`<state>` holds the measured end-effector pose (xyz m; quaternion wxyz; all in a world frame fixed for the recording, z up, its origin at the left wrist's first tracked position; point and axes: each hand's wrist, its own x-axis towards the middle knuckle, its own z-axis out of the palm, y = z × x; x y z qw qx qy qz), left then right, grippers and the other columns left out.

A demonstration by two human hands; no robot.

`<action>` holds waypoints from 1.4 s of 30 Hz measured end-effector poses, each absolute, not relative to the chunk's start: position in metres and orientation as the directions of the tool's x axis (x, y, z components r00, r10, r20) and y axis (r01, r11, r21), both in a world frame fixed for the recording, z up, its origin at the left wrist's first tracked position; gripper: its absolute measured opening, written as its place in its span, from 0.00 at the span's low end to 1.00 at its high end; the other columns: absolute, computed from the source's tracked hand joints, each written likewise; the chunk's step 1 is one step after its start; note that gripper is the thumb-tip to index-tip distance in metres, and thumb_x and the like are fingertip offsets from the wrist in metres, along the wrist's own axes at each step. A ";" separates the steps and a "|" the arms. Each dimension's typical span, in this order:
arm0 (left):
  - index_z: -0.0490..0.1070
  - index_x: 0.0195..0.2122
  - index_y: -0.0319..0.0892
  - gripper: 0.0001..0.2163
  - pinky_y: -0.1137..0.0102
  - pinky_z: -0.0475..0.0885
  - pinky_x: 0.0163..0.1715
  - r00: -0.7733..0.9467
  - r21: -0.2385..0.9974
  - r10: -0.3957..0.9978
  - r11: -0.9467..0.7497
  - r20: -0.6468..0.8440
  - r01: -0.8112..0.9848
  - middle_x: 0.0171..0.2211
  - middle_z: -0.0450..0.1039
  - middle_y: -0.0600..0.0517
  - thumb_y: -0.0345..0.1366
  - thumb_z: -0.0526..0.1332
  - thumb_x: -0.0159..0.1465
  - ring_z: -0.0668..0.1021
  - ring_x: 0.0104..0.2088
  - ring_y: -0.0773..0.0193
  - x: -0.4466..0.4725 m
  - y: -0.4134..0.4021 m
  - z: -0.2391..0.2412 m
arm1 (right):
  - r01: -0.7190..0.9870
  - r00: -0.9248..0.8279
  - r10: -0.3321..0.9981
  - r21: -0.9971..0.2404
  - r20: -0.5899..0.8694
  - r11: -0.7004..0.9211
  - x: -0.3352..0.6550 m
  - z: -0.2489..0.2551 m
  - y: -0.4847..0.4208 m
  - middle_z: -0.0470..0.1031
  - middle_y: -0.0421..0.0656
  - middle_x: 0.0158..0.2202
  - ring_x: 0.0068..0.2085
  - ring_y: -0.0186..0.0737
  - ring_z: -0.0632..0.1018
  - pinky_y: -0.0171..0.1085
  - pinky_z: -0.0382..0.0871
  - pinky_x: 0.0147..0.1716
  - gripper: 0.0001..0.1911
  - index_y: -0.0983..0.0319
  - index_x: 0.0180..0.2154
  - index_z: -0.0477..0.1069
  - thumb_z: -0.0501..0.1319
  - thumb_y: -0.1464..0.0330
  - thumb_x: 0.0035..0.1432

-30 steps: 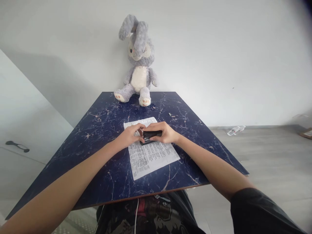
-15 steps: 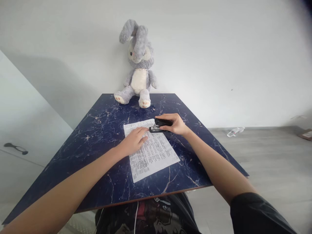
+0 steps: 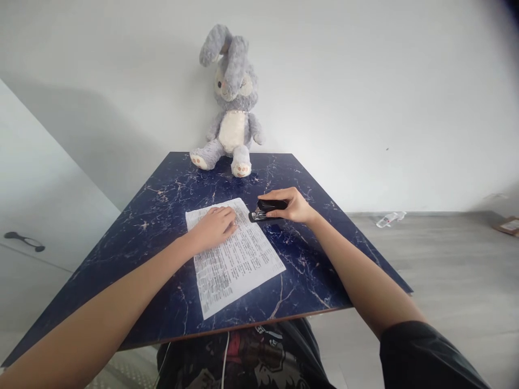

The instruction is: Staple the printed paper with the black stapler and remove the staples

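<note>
A printed sheet of paper lies on the dark blue marble-patterned table. My left hand rests flat on the sheet's upper part, fingers stretched out. My right hand is closed round a black stapler, which sits on the table just right of the paper's top right corner. The stapler's metal nose points left toward the sheet and lies clear of it.
A grey plush rabbit sits at the table's far edge against the white wall. A white cabinet with a dark handle stands at the left. A plastic bottle lies on the grey floor at the right.
My right hand carried the stapler off the paper to its top right. My left hand flattened on the sheet and slid it left and a little toward me.
</note>
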<state>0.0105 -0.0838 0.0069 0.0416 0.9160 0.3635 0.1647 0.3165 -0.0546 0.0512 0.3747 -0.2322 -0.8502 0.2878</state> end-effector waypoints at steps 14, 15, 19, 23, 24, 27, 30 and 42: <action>0.64 0.70 0.60 0.21 0.49 0.46 0.75 0.840 0.393 0.539 -0.787 0.060 0.476 0.75 0.58 0.57 0.38 0.46 0.79 0.58 0.75 0.55 -0.003 -0.076 0.009 | 0.246 -0.746 0.560 -0.632 0.360 0.735 0.313 0.048 -0.055 0.83 0.46 0.52 0.50 0.48 0.84 0.45 0.78 0.52 0.26 0.58 0.57 0.80 0.74 0.65 0.57; 0.65 0.69 0.58 0.21 0.48 0.46 0.75 0.829 0.382 0.556 -0.779 0.054 0.497 0.74 0.59 0.56 0.39 0.45 0.79 0.59 0.75 0.54 -0.003 -0.077 0.010 | 0.242 -0.763 0.549 -0.637 0.342 0.732 0.313 0.048 -0.055 0.83 0.46 0.52 0.50 0.47 0.84 0.45 0.78 0.52 0.26 0.58 0.57 0.80 0.74 0.65 0.57; 0.64 0.69 0.51 0.21 0.46 0.47 0.74 0.790 0.343 0.611 -0.754 0.050 0.561 0.75 0.58 0.50 0.42 0.44 0.79 0.60 0.74 0.50 0.005 -0.081 0.009 | 0.234 -0.813 0.514 -0.654 0.274 0.719 0.311 0.045 -0.054 0.82 0.46 0.54 0.51 0.46 0.83 0.44 0.76 0.53 0.26 0.58 0.58 0.78 0.73 0.65 0.59; 0.56 0.74 0.54 0.24 0.45 0.43 0.75 0.784 0.344 0.620 -0.742 0.025 0.576 0.77 0.53 0.52 0.45 0.44 0.80 0.56 0.76 0.50 0.006 -0.081 0.003 | 0.265 -0.875 0.447 -0.587 0.187 0.765 0.307 0.040 -0.052 0.81 0.47 0.54 0.50 0.46 0.81 0.44 0.74 0.53 0.26 0.60 0.60 0.75 0.70 0.67 0.61; 0.56 0.74 0.55 0.23 0.46 0.43 0.75 0.785 0.341 0.619 -0.744 0.029 0.575 0.77 0.53 0.52 0.45 0.44 0.80 0.56 0.76 0.50 0.005 -0.080 0.002 | 0.279 -0.884 0.437 -0.564 0.166 0.778 0.305 0.039 -0.052 0.81 0.48 0.53 0.49 0.46 0.81 0.44 0.73 0.51 0.25 0.61 0.59 0.74 0.70 0.68 0.61; 0.59 0.73 0.55 0.23 0.46 0.46 0.74 0.790 0.321 0.611 -0.760 0.052 0.566 0.76 0.54 0.52 0.44 0.43 0.80 0.58 0.75 0.50 0.004 -0.078 0.000 | 0.319 -0.892 0.436 -0.519 0.119 0.793 0.305 0.040 -0.052 0.80 0.48 0.50 0.47 0.46 0.80 0.43 0.72 0.48 0.23 0.61 0.56 0.74 0.71 0.67 0.61; 0.62 0.70 0.52 0.21 0.46 0.51 0.73 0.790 0.290 0.609 -0.771 0.076 0.567 0.75 0.57 0.49 0.44 0.44 0.80 0.62 0.73 0.50 0.005 -0.078 0.001 | 0.333 -0.887 0.452 -0.549 0.092 0.766 0.312 0.046 -0.051 0.79 0.48 0.53 0.48 0.46 0.79 0.43 0.71 0.48 0.30 0.59 0.61 0.69 0.72 0.62 0.61; 0.70 0.57 0.45 0.15 0.47 0.64 0.66 0.743 0.211 0.612 -0.791 0.270 0.575 0.70 0.64 0.43 0.41 0.48 0.78 0.68 0.68 0.47 0.008 -0.080 0.006 | 0.325 -0.896 0.437 -0.552 0.081 0.768 0.317 0.050 -0.049 0.78 0.45 0.42 0.39 0.41 0.75 0.39 0.66 0.39 0.19 0.63 0.49 0.76 0.68 0.56 0.65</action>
